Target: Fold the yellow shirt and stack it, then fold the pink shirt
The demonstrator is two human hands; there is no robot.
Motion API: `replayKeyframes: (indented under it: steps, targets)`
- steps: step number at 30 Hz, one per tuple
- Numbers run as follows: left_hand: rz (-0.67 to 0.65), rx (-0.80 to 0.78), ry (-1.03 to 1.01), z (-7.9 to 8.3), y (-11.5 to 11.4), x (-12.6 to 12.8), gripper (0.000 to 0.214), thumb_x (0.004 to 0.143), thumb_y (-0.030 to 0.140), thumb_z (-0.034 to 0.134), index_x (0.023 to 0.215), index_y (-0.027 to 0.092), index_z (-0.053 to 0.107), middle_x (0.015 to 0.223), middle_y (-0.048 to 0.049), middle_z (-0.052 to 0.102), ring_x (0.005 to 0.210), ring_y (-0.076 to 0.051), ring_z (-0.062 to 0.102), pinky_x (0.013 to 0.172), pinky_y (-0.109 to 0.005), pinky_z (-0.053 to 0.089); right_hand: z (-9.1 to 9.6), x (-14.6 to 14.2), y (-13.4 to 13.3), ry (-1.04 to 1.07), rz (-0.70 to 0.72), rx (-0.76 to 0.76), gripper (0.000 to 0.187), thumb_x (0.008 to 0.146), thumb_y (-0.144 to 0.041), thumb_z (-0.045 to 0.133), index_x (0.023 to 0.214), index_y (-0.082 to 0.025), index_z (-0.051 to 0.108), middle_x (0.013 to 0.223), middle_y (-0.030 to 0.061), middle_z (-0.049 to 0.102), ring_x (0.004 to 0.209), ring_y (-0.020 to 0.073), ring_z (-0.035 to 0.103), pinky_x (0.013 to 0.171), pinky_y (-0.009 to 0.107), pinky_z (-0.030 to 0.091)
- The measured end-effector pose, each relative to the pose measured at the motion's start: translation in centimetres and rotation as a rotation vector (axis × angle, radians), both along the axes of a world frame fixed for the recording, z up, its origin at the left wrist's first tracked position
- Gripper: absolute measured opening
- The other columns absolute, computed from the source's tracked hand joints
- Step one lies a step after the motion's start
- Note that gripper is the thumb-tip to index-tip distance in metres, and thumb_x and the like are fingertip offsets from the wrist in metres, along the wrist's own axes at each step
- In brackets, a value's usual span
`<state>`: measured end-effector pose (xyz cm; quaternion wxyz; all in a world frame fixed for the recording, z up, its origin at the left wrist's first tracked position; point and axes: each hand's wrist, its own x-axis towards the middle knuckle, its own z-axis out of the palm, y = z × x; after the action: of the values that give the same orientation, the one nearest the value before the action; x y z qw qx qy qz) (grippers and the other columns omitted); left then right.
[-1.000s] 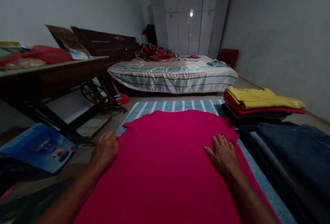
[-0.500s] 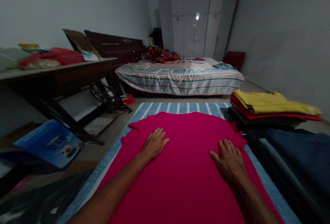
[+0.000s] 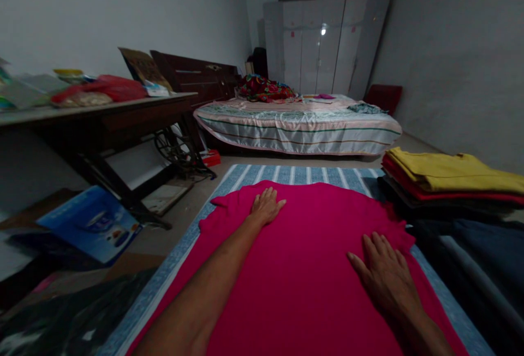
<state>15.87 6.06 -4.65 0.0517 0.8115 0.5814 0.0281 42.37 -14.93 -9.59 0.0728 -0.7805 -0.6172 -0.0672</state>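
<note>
A bright pink short-sleeved shirt point(image 3: 303, 268) lies spread out on a blue-and-white striped cloth point(image 3: 286, 173), its neckline at the far end. My left hand point(image 3: 267, 205) rests flat on the shirt's upper left part, close to the neckline, fingers stretched out. On the right side, below the sleeve, my right hand point(image 3: 385, 266) lies palm down on the fabric with the thumb spread. Neither hand grips the cloth. The shirt's lower hem is out of view.
Folded clothes with a yellow garment point(image 3: 458, 170) on top are stacked at the right, beside folded dark blue jeans point(image 3: 487, 257). To the left are a sewing-machine table point(image 3: 135, 106) and a blue box point(image 3: 92, 225). A bed point(image 3: 303, 129) stands beyond.
My left hand has slid forward over the shirt toward the neckline. My right hand remains on the shirt's right side, slightly farther from the sleeve. The view has turned a little left.
</note>
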Motion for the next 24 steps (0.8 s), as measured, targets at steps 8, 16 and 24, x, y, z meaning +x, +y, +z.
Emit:
replayKeyframes:
  steps: [8,16,24]
  targets:
    - [-0.004,0.012,-0.018,-0.3,1.4,-1.1,0.062,0.095,0.051,0.028,0.145,0.013,0.033,0.156,-0.0186,0.021,0.144,-0.027,0.021,0.114,-0.047,0.021,-0.2,0.1,0.1,0.014,-0.015,-0.007,0.072,0.089,-0.06,0.034,0.138,-0.01,0.046,0.146,0.0187,0.04,0.138,0.0333,0.03,0.108,0.05,0.026]
    - [0.013,0.019,0.013,-0.3,3.5,-2.2,0.053,0.097,0.044,0.029,0.143,0.02,0.036,0.154,-0.0112,0.03,0.142,-0.025,0.026,0.113,-0.048,0.022,-0.3,0.2,0.2,-0.001,0.0,0.009,0.071,0.089,-0.059,0.034,0.137,-0.008,0.046,0.146,0.0202,0.039,0.138,0.034,0.029,0.108,0.049,0.026]
    - [0.096,0.187,0.043,-1.0,3.4,-2.2,0.038,0.095,0.032,0.034,0.124,0.014,0.051,0.135,-0.0147,0.051,0.126,-0.025,0.045,0.104,-0.038,0.034,-0.8,0.3,0.0,0.011,0.023,0.049,0.07,0.089,-0.059,0.034,0.136,-0.009,0.047,0.146,0.02,0.04,0.138,0.0346,0.03,0.108,0.052,0.027]
